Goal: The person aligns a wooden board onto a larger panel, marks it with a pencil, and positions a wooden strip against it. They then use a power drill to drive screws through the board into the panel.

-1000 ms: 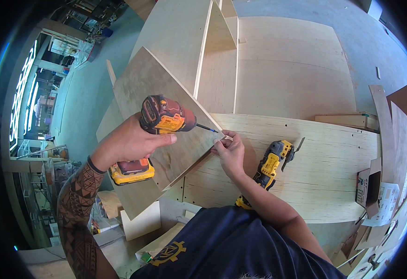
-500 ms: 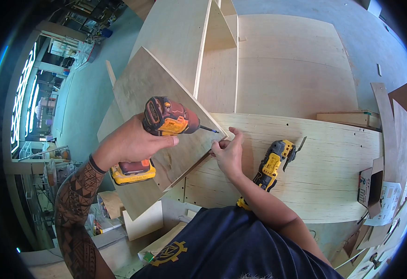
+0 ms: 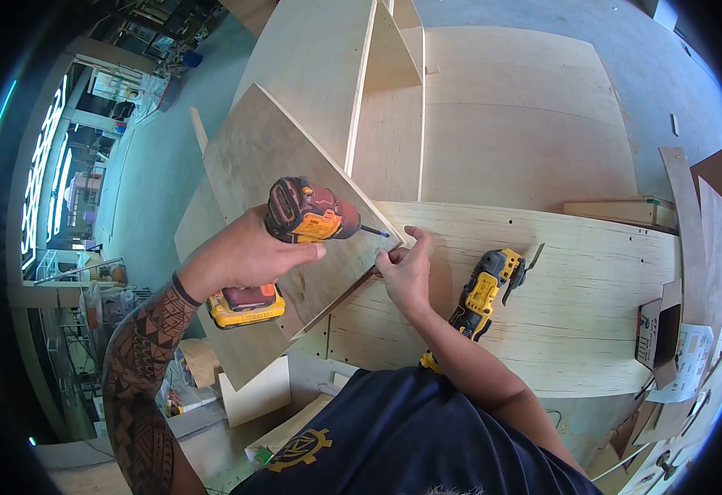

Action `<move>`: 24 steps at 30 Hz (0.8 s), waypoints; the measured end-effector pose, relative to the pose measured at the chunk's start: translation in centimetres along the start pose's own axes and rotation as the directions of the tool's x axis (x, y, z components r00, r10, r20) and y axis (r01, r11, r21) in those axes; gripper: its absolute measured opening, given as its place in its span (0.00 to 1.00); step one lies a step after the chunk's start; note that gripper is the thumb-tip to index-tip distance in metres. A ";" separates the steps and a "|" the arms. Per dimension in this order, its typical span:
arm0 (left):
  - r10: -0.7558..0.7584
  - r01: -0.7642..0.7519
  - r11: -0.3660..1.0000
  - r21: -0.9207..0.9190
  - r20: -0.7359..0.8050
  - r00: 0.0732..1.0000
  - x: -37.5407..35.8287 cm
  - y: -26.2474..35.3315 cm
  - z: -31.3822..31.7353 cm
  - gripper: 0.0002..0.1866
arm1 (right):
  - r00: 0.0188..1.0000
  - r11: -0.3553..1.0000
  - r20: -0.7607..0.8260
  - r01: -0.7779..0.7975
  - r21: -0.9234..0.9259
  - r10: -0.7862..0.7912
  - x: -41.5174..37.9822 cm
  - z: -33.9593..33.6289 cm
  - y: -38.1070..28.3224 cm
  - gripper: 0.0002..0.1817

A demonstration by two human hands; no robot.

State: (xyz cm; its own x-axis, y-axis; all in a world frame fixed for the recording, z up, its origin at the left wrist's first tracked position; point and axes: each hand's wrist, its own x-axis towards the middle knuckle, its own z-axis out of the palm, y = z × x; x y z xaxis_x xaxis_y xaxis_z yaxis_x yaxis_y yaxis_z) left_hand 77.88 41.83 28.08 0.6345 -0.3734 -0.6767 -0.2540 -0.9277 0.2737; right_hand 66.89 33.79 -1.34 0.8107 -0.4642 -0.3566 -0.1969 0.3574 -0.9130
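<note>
My left hand (image 3: 249, 252) is wrapped round the grip of a cordless impact driver (image 3: 315, 213), worn red-brown and yellow with a yellow battery at its base. Its thin bit points right, the tip at the near right corner of a tilted plywood panel (image 3: 266, 157). Whether a screw sits there is too small to tell. My right hand (image 3: 409, 280) grips that same corner between thumb and fingers, just beside the bit tip, its index finger partly extended. A yellow and black oscillating multi-tool (image 3: 480, 297) lies on the plywood board to the right, by my right forearm.
Under the panel's corner is a long pale plywood board (image 3: 575, 305). A plywood cabinet carcass (image 3: 303, 74) stands beyond, with a large sheet (image 3: 526, 124) to its right. An open cardboard box (image 3: 664, 330) sits at the right end. Offcuts (image 3: 253, 392) lie near my body.
My left hand and the impact driver have shifted slightly right and down, towards the panel's corner. My right hand, the panel and the multi-tool stay where they were.
</note>
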 end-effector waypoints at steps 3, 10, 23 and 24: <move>-0.006 0.006 1.000 -0.012 0.006 1.000 0.2 -0.1 0.3 0.24 | 1.000 1.000 0.005 0.002 0.017 -0.002 0.0 0.0 0.0 0.34; -0.027 0.028 0.998 -0.063 0.020 0.999 1.2 -1.4 1.1 0.17 | 1.000 0.999 0.027 -0.014 0.041 0.013 -0.1 -0.1 -0.6 0.34; 0.006 -0.029 0.970 -0.240 -0.097 0.995 -1.1 -2.7 3.1 0.19 | 0.999 0.999 0.029 0.046 0.006 -0.046 -0.9 -1.1 -0.9 0.37; 0.018 -0.043 0.971 -0.234 -0.111 0.994 -2.1 -3.0 3.6 0.19 | 0.999 1.000 0.041 -0.013 0.020 0.012 -2.3 -2.3 -3.0 0.36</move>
State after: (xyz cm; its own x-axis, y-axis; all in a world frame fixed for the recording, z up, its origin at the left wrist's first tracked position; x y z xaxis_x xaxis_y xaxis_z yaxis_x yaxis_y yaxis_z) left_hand 74.66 45.39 26.19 0.7070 -0.3871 -0.5919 -0.1035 -0.8845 0.4549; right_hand 64.36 31.89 1.70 0.8299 -0.4264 -0.3596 -0.1967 0.3797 -0.9040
